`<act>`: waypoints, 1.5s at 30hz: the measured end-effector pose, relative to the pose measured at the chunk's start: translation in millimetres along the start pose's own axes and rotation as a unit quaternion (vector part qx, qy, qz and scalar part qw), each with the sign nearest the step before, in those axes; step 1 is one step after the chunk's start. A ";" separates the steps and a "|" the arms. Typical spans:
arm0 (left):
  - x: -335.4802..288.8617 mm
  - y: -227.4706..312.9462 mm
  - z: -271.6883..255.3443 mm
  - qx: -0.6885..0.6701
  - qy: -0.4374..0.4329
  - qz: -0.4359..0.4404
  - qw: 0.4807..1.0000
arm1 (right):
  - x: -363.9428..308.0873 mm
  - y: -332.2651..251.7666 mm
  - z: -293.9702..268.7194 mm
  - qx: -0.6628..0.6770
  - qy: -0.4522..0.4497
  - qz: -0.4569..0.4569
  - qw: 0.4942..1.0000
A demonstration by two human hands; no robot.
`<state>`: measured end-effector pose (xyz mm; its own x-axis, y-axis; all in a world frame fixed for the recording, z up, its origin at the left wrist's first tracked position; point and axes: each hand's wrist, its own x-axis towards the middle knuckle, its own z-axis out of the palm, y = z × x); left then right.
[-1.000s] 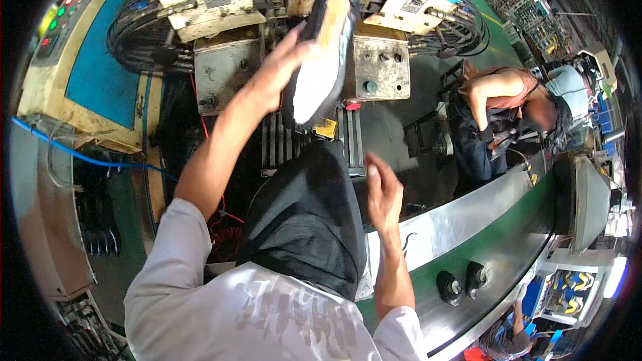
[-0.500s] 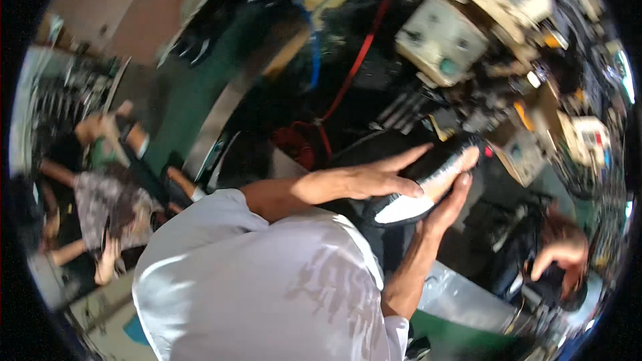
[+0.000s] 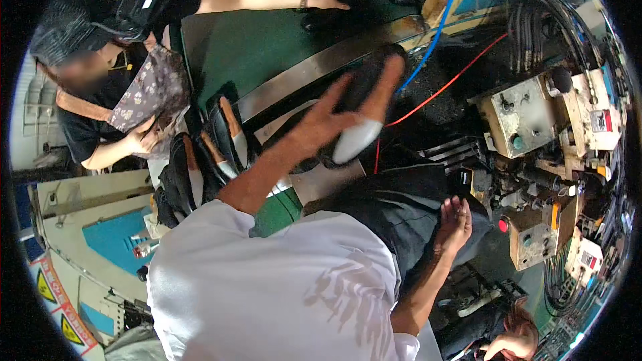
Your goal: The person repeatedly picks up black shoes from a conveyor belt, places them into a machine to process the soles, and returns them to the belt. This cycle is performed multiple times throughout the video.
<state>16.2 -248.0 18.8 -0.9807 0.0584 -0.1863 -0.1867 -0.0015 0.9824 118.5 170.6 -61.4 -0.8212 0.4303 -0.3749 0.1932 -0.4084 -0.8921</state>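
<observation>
My left hand (image 3: 334, 115) is raised over the left-front area, closed around a black shoe (image 3: 359, 139). The shoe's underside faces up, brown along most of its length and white at the near end; motion blurs it slightly. My right hand (image 3: 455, 225) is near my dark-clothed lap, apart from the shoe. Its fingers are loosely bent, and nothing shows in them. Left of my left forearm stand several similar black shoes (image 3: 235, 135) with brown and white undersides.
A co-worker (image 3: 150, 93) at the left stretches an arm across a green surface (image 3: 227, 40) holding black shoes. A blue hose (image 3: 438, 33) and red cable (image 3: 441, 97) hang ahead. Machine control boxes (image 3: 521, 117) stand at the right. Another person (image 3: 511, 337) is lower right.
My left hand has carried the shoe up and to the left. The right hand has let go of it and dropped toward my lap. The view has turned left.
</observation>
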 end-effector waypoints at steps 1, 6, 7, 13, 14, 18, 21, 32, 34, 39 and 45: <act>-4.4 -1.5 -24.6 -0.003 0.040 0.003 0.999 | 3.9 8.7 -8.9 0.002 -0.002 0.016 1.000; -45.9 -2.1 -117.6 0.063 0.179 -0.057 0.980 | 22.9 43.2 -54.4 0.053 -0.013 0.072 0.996; -56.7 -15.8 -136.6 0.070 0.210 -0.048 0.974 | 23.1 43.3 -52.9 0.070 -0.006 0.081 0.994; -111.6 -19.3 -175.6 0.072 0.429 -0.119 0.892 | 34.5 33.9 -47.5 0.060 -0.015 0.108 0.992; -121.4 -26.2 -183.8 0.072 0.455 -0.096 0.882 | 38.5 32.8 -51.0 0.049 -0.023 0.113 0.992; -159.1 -53.5 -220.3 0.035 0.508 -0.094 0.856 | 47.1 29.0 -51.2 0.037 -0.033 0.120 0.992; -192.0 -93.2 -258.7 0.192 0.432 -0.123 0.873 | 52.2 22.4 -45.4 0.026 -0.033 0.135 0.990; -74.7 64.6 -159.7 0.685 0.159 -0.220 0.676 | 57.3 13.5 -72.2 0.044 -0.035 0.113 0.992; -17.1 83.6 -106.2 0.714 0.121 -0.133 0.677 | 43.3 5.7 -56.9 0.019 0.016 0.071 0.997; 77.5 32.1 76.0 0.492 -0.096 0.181 0.846 | -0.5 -44.2 -69.1 -0.043 0.122 -0.046 0.990; 10.0 6.2 324.3 0.309 -0.538 0.300 0.725 | -123.8 -24.7 -228.5 -0.178 0.351 -0.146 0.907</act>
<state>23.8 76.4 27.0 -0.2003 0.9774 0.0669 0.6417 0.0793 0.7629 338.1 311.4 -50.5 -0.3450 0.9363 -0.0655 0.2867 0.0387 -0.9572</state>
